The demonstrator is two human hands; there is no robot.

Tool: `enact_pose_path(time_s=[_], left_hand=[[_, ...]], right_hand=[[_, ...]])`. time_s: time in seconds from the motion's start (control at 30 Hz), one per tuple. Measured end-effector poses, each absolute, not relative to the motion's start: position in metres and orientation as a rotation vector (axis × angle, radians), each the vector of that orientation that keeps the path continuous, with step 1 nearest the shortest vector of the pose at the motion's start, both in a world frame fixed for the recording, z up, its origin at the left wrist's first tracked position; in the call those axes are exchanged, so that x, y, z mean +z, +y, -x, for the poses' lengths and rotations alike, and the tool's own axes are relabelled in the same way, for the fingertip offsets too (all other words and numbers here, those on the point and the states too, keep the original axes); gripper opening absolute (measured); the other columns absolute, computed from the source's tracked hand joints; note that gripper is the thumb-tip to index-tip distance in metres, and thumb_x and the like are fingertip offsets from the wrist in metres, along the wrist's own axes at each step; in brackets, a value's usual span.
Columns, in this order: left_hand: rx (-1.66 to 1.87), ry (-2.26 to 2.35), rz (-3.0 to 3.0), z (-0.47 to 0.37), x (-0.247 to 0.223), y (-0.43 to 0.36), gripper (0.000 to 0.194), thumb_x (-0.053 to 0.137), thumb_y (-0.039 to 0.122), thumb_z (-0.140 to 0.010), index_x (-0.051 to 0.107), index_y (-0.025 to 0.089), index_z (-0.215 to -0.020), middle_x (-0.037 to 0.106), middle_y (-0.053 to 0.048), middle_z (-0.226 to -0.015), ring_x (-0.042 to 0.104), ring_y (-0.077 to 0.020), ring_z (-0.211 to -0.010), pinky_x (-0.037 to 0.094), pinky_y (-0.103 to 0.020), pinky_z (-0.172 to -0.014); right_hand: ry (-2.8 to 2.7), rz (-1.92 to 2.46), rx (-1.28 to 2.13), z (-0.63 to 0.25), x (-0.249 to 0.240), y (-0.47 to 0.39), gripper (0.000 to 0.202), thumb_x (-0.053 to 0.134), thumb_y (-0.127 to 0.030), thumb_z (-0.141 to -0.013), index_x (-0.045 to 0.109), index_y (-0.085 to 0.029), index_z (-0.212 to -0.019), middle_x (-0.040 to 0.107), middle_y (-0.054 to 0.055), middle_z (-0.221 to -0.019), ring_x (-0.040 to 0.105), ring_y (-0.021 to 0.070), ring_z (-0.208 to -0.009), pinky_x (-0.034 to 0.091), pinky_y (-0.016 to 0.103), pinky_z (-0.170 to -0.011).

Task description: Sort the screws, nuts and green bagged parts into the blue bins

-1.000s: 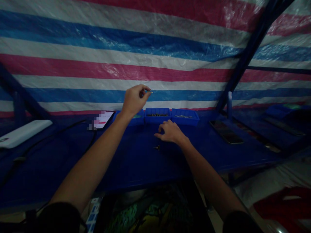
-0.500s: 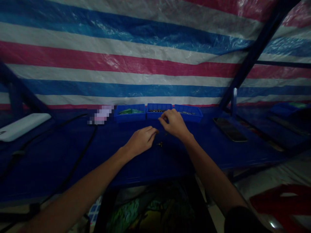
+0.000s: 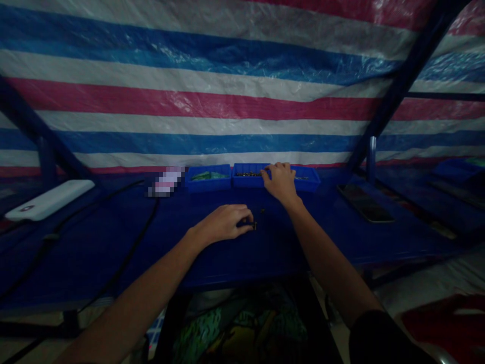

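Observation:
Over the blue table, my left hand [image 3: 227,222] has its thumb and fingertips closed about a small brass-coloured metal part [image 3: 255,226]. The part's exact kind is too small and dark to make out. A second small dark piece [image 3: 262,210] lies on the table just behind it. My right hand [image 3: 281,183] reaches over the middle blue bin [image 3: 242,183], which holds many small metal pieces [image 3: 248,174], and the right blue bin [image 3: 309,183], with thin silvery pieces [image 3: 302,177]. Its thumb and fingers are apart; the fingertips partly hide the bins.
A left blue bin [image 3: 209,185] holds green pieces [image 3: 207,176]. Left of it are a pixelated item [image 3: 166,182], a black cable [image 3: 137,235] and a white elongated device [image 3: 51,199]. A phone [image 3: 366,203] lies at right by the slanted frame post [image 3: 397,86].
My left hand has come down onto the brass-coloured part that lay on the table and has closed about it. My right hand has moved forward to the bins, its fingers spreading.

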State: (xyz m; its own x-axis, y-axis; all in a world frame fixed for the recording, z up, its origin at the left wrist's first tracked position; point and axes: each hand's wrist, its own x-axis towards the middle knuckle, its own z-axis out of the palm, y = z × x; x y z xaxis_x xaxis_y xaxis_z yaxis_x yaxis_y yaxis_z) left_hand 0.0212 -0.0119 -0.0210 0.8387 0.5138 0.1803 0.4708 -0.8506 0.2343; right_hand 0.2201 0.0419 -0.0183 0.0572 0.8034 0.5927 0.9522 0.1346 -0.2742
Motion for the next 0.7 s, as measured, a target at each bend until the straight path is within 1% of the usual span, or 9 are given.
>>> enact_pose_path(time_s=[0.1,0.2,0.3,0.37,0.43,0.57,0.63,0.7], left_hand=[[0.361,0.764,-2.832,-0.023,-0.025,-0.012,0.01,0.052,0.024,-0.081,0.059,0.018,-0.087,0.058,-0.002,-0.081,0.053,-0.012,-0.07,0.039,-0.023,-0.062],[0.416,0.789,-2.835,-0.022,-0.024,-0.012,0.01,0.049,0.021,-0.082,0.058,0.018,-0.085,0.058,-0.002,-0.079,0.052,-0.0118,-0.069,0.039,-0.024,-0.062],[0.457,0.834,-2.841,-0.02,-0.021,-0.012,0.012,0.048,0.023,-0.083,0.058,0.017,-0.087,0.059,-0.002,-0.081,0.053,-0.0125,-0.07,0.039,-0.024,-0.063],[0.443,0.84,-2.847,-0.02,-0.02,-0.013,0.017,0.051,0.028,-0.082,0.058,0.018,-0.094,0.059,-0.003,-0.084,0.054,-0.0138,-0.074,0.04,-0.025,-0.065],[0.39,0.818,-2.853,-0.022,-0.02,-0.014,0.022,0.054,0.031,-0.081,0.057,0.019,-0.098,0.059,-0.003,-0.088,0.055,-0.0149,-0.078,0.041,-0.025,-0.067],[0.322,0.788,-2.87,-0.024,-0.022,-0.016,0.014,0.052,0.025,-0.082,0.059,0.02,-0.093,0.059,-0.002,-0.088,0.056,-0.0146,-0.079,0.042,-0.025,-0.069],[0.334,0.798,-2.87,-0.024,-0.023,-0.015,0.012,0.051,0.022,-0.082,0.059,0.02,-0.091,0.059,-0.002,-0.086,0.056,-0.0143,-0.078,0.041,-0.025,-0.069],[0.344,0.807,-2.861,-0.023,-0.024,-0.014,0.012,0.051,0.02,-0.081,0.059,0.019,-0.09,0.059,-0.002,-0.085,0.056,-0.0139,-0.076,0.042,-0.025,-0.068]], right_hand=[[-1.994,1.639,-0.026,-0.228,-0.016,0.029,0.027,0.042,-0.033,-0.086,0.064,-0.018,-0.091,0.063,0.009,-0.092,0.053,0.0222,-0.089,0.038,0.035,-0.075],[-2.251,1.622,0.37,-0.235,-0.016,0.019,0.021,0.053,-0.033,-0.078,0.063,-0.02,-0.091,0.063,0.004,-0.083,0.056,0.0164,-0.074,0.04,0.028,-0.065],[-2.362,1.616,0.591,-0.237,-0.018,0.015,0.028,0.063,-0.034,-0.069,0.062,-0.022,-0.095,0.063,0.003,-0.085,0.056,0.0144,-0.071,0.04,0.025,-0.06],[-2.397,1.583,0.615,-0.236,-0.018,0.015,0.026,0.064,-0.03,-0.068,0.063,-0.022,-0.092,0.064,0.002,-0.087,0.056,0.0137,-0.071,0.04,0.023,-0.06],[-2.429,1.552,0.618,-0.234,-0.018,0.016,0.019,0.062,-0.024,-0.067,0.063,-0.022,-0.086,0.065,0.001,-0.086,0.057,0.0133,-0.071,0.039,0.023,-0.059],[-2.434,1.572,0.594,-0.23,-0.018,0.016,0.007,0.06,-0.018,-0.068,0.063,-0.02,-0.074,0.065,0.001,-0.078,0.058,0.0138,-0.069,0.038,0.023,-0.057],[-2.402,1.493,0.486,-0.228,-0.017,0.014,0.005,0.059,-0.018,-0.07,0.062,-0.02,-0.074,0.064,0.002,-0.078,0.057,0.0137,-0.069,0.039,0.024,-0.059],[-2.291,1.318,0.287,-0.223,-0.013,0.013,0.008,0.056,-0.018,-0.075,0.061,-0.019,-0.081,0.062,0.003,-0.082,0.056,0.014,-0.072,0.04,0.025,-0.065]])
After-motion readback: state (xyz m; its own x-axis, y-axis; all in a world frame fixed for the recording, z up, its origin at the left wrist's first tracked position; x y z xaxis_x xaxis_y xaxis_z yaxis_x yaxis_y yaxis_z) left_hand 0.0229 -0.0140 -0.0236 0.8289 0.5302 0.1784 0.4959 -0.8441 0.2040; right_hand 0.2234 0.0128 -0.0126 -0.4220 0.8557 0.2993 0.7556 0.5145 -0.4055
